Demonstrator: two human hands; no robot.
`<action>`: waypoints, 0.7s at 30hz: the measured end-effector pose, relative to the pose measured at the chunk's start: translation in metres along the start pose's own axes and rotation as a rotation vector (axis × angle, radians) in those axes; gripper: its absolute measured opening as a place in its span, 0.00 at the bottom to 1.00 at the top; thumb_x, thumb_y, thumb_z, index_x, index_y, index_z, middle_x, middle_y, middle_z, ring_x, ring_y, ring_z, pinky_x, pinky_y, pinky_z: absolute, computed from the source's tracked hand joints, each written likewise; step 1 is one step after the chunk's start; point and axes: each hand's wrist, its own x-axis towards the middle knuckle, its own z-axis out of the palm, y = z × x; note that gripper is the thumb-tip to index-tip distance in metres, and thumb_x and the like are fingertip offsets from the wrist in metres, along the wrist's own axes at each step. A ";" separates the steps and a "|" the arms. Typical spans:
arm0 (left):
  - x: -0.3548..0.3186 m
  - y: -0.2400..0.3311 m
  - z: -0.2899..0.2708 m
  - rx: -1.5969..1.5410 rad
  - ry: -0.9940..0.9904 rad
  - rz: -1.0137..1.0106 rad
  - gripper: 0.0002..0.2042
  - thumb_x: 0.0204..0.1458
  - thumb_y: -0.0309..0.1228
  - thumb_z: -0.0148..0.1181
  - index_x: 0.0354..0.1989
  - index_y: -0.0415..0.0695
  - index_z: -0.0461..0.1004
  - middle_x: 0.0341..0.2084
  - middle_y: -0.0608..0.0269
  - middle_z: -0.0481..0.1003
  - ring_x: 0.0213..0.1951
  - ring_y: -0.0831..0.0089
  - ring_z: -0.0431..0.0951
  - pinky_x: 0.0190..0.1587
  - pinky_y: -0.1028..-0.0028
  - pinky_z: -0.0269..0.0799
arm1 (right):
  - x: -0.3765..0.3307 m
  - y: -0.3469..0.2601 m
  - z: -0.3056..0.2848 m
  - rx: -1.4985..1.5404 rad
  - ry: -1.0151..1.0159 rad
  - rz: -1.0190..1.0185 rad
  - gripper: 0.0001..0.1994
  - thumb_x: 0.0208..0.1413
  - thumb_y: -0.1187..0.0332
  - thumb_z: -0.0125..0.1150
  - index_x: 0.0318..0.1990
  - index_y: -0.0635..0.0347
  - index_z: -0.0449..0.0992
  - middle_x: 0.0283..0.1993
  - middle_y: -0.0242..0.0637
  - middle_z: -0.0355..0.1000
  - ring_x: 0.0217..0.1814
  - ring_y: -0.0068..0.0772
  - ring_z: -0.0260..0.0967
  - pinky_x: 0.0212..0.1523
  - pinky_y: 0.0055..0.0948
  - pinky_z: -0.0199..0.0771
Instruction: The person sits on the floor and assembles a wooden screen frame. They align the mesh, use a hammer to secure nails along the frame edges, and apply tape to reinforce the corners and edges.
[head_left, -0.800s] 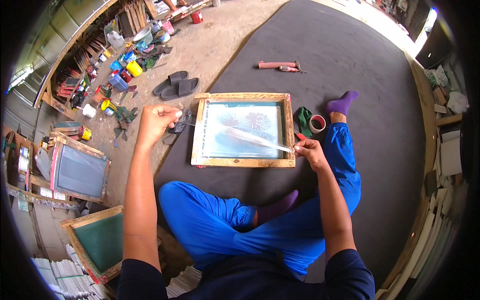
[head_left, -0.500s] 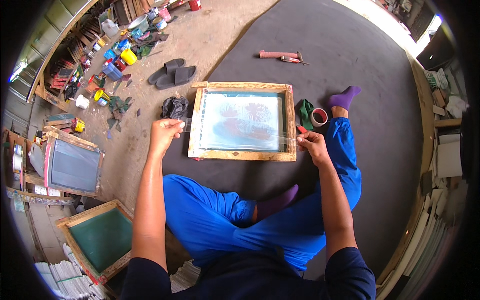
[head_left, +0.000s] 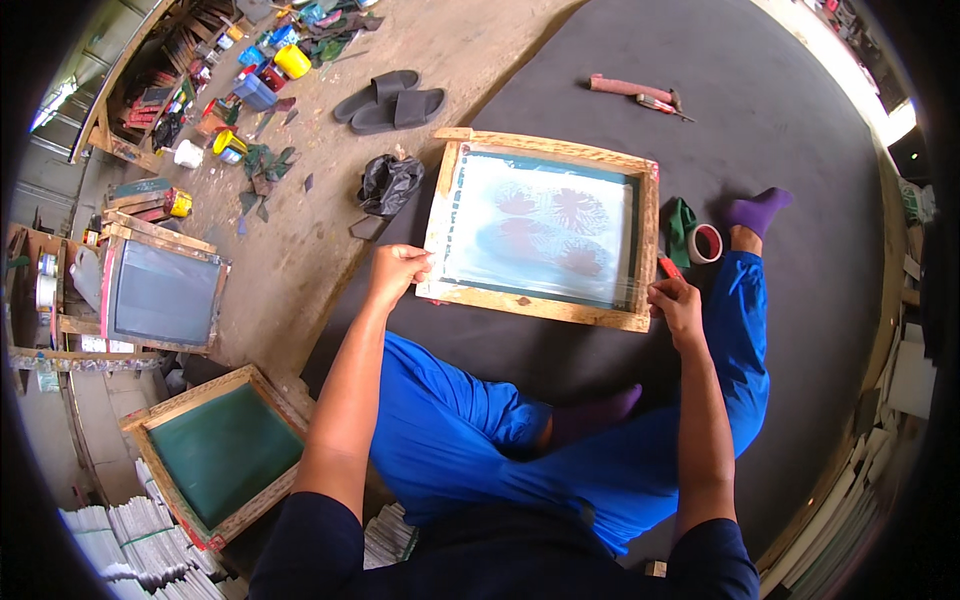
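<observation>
A wooden-framed printing screen (head_left: 540, 300) lies in front of me, its pale mesh (head_left: 500, 250) showing faint flower-like shapes inside a green border. My left hand (head_left: 400, 272) pinches one end of a strip of clear tape at the near left corner of the frame. The other end is pinched by my right hand (head_left: 677, 308) at the near right corner. Between them the strip runs along the near side, hardly visible against the mesh. A small red tool (head_left: 669, 266) shows just beyond my right fingers. Farther right are a tape roll (head_left: 705, 243) and a green cloth (head_left: 681, 228).
A hammer (head_left: 630, 88) and a screwdriver (head_left: 662, 105) lie on the dark mat (head_left: 760, 130). Left stand a black plastic bag (head_left: 390, 185), sandals (head_left: 388, 102), paint containers (head_left: 292, 62), a green screen (head_left: 225, 455), a grey screen (head_left: 165, 292) and paper stacks (head_left: 150, 535).
The view has shifted, so the scene sits farther right. The tape, earlier stretched visibly across the lower mesh, is now closer to the frame's near edge. Both hands have come toward the near corners.
</observation>
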 end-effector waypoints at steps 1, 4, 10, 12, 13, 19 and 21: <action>0.003 -0.004 0.001 0.019 -0.001 -0.021 0.10 0.56 0.27 0.74 0.41 0.32 0.84 0.27 0.59 0.83 0.24 0.80 0.78 0.30 0.78 0.73 | -0.001 0.000 0.001 -0.020 -0.014 0.007 0.09 0.59 0.72 0.70 0.42 0.71 0.83 0.31 0.36 0.79 0.28 0.23 0.76 0.32 0.25 0.78; 0.008 -0.015 0.001 0.019 -0.025 -0.092 0.10 0.56 0.26 0.73 0.41 0.31 0.83 0.28 0.58 0.83 0.24 0.79 0.78 0.30 0.78 0.74 | 0.000 0.002 0.006 -0.055 -0.012 0.031 0.10 0.59 0.72 0.70 0.42 0.71 0.83 0.30 0.36 0.80 0.28 0.22 0.75 0.31 0.25 0.77; 0.013 -0.028 0.006 0.064 -0.029 -0.143 0.08 0.56 0.23 0.72 0.40 0.31 0.83 0.29 0.57 0.84 0.25 0.79 0.79 0.30 0.78 0.75 | 0.006 0.012 0.010 -0.100 -0.028 0.040 0.11 0.59 0.73 0.69 0.45 0.71 0.82 0.30 0.37 0.81 0.27 0.22 0.75 0.31 0.25 0.74; 0.014 -0.029 0.008 0.092 -0.022 -0.138 0.08 0.56 0.23 0.72 0.40 0.31 0.83 0.29 0.57 0.84 0.26 0.79 0.79 0.30 0.78 0.76 | 0.007 0.015 0.011 -0.168 -0.026 0.018 0.12 0.60 0.74 0.68 0.48 0.72 0.81 0.30 0.38 0.81 0.27 0.23 0.75 0.30 0.26 0.73; 0.015 -0.030 0.008 0.103 -0.023 -0.129 0.08 0.56 0.23 0.71 0.40 0.31 0.83 0.29 0.57 0.84 0.27 0.78 0.80 0.31 0.78 0.76 | 0.008 0.015 0.012 -0.202 -0.025 0.006 0.13 0.60 0.74 0.68 0.49 0.72 0.80 0.30 0.39 0.81 0.27 0.23 0.75 0.30 0.26 0.73; 0.018 -0.033 0.013 0.194 -0.011 -0.072 0.08 0.56 0.22 0.71 0.41 0.31 0.83 0.31 0.56 0.84 0.29 0.77 0.82 0.31 0.78 0.77 | 0.007 0.020 0.017 -0.135 0.019 -0.004 0.16 0.59 0.81 0.65 0.51 0.61 0.67 0.28 0.38 0.78 0.26 0.24 0.74 0.28 0.26 0.71; 0.018 -0.029 0.013 0.214 -0.012 -0.071 0.08 0.56 0.21 0.71 0.41 0.30 0.83 0.31 0.57 0.84 0.29 0.77 0.82 0.31 0.78 0.77 | 0.009 0.025 0.016 -0.124 0.035 -0.032 0.14 0.59 0.81 0.66 0.46 0.60 0.66 0.28 0.37 0.77 0.27 0.23 0.73 0.28 0.26 0.70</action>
